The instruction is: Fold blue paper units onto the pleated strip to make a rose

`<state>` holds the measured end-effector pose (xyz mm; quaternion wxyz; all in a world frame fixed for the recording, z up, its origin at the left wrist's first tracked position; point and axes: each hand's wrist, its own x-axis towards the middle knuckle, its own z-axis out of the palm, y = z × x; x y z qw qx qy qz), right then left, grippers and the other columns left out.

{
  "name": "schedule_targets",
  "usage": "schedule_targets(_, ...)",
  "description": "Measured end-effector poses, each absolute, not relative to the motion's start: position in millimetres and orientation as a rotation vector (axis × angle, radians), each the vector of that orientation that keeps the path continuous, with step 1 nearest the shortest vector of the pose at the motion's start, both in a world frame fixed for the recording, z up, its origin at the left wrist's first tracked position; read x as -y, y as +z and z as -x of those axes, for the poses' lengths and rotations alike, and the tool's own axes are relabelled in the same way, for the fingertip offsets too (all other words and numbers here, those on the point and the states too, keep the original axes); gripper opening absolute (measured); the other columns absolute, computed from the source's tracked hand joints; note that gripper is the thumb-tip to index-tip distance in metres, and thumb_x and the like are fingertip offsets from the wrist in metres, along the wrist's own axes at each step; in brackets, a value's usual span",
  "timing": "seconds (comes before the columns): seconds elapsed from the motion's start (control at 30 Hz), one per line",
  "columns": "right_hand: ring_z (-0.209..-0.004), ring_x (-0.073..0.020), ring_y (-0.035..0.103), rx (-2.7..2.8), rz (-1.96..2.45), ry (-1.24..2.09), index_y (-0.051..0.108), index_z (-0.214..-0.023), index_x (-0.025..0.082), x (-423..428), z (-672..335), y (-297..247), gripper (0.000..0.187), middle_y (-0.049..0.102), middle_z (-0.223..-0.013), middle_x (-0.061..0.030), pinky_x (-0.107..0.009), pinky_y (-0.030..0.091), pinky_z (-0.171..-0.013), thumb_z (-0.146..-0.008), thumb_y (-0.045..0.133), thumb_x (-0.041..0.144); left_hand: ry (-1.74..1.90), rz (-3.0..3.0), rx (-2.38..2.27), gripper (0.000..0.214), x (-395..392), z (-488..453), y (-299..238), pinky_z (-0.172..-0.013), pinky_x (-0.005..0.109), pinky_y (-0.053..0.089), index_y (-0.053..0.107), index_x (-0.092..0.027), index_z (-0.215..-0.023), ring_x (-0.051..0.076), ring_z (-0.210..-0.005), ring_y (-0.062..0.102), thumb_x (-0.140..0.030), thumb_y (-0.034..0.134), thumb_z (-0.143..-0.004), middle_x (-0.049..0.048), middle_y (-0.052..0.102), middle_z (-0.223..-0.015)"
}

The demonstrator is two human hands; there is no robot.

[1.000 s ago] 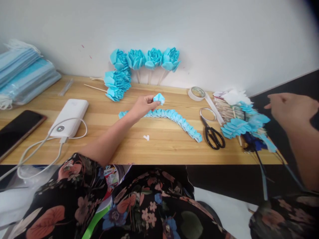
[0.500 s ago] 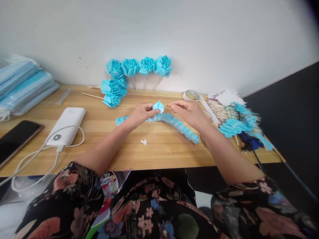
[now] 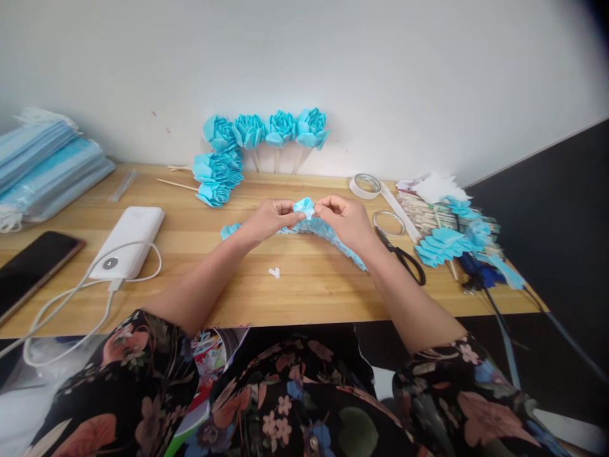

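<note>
Both my hands meet over the middle of the wooden table (image 3: 309, 285). My left hand (image 3: 271, 219) pinches a small folded light-blue paper piece (image 3: 304, 206) from the left. My right hand (image 3: 347, 219) pinches the same piece from the right, fingers curled. Just behind and under the hands a curved row of folded blue paper pieces (image 3: 349, 249) lies on the table.
Blue paper flowers on sticks (image 3: 266, 130) lean on the wall. Tape roll (image 3: 365, 185), black scissors (image 3: 402, 254) and a heap of sticks with blue paper (image 3: 447, 231) lie right. A white power bank (image 3: 128, 241) with cable, a phone (image 3: 33, 266) and stacked masks (image 3: 47, 165) lie left.
My right hand came in from the heap at the far right and closed on the blue piece that my left hand was holding up.
</note>
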<state>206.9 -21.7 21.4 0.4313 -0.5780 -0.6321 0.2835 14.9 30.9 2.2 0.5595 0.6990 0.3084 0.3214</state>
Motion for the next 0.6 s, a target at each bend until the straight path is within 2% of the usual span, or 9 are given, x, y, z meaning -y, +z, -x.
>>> schedule_targets(0.3,-0.070,-0.0166,0.061,1.567,1.472,0.589,0.068,-0.075,0.020,20.9,-199.0,19.3,0.017,0.071,-0.074,-0.0010,-0.028,0.044,-0.067,-0.081,0.060,0.034,0.734,-1.666,-0.648,0.035,-35.2,-8.7,7.4,-0.058,0.023,0.035,0.058,-0.016,-0.064,0.009,-0.059,0.044,-0.046,0.071,-0.077,-0.0023,0.052,-0.061)
schedule_targets(0.4,-0.069,-0.0163,0.060,1.475,1.450,0.603,0.068,-0.077,0.020,16.5,-202.2,15.0,0.019,0.069,-0.073,-0.0007,-0.028,0.045,-0.067,-0.080,0.061,0.037,0.661,-1.625,-0.584,0.033,-38.1,-5.3,9.7,-0.060,0.023,0.039,0.065,-0.015,-0.080,0.010,-0.062,0.050,-0.045,0.076,-0.072,-0.0013,0.059,-0.067)
schedule_targets(0.5,-0.070,-0.0158,0.059,1.382,1.417,0.586,0.068,-0.078,0.020,14.8,-209.2,11.0,0.020,0.068,-0.074,-0.0004,-0.029,0.046,-0.071,-0.080,0.061,0.039,0.645,-1.585,-0.596,0.045,-39.0,-3.3,11.5,-0.063,0.024,0.042,0.067,-0.015,-0.099,0.011,-0.064,0.053,-0.045,0.078,-0.068,-0.0017,0.061,-0.068)
schedule_targets(0.6,-0.067,-0.0151,0.057,1.378,1.401,0.616,0.068,-0.078,0.021,17.5,-212.6,5.6,0.020,0.068,-0.072,0.0001,-0.028,0.045,-0.068,-0.080,0.062,0.040,0.732,-1.608,-0.673,0.043,-36.7,-4.5,11.6,-0.062,0.024,0.040,0.069,-0.015,-0.097,0.011,-0.063,0.052,-0.049,0.074,-0.071,-0.0025,0.058,-0.066)
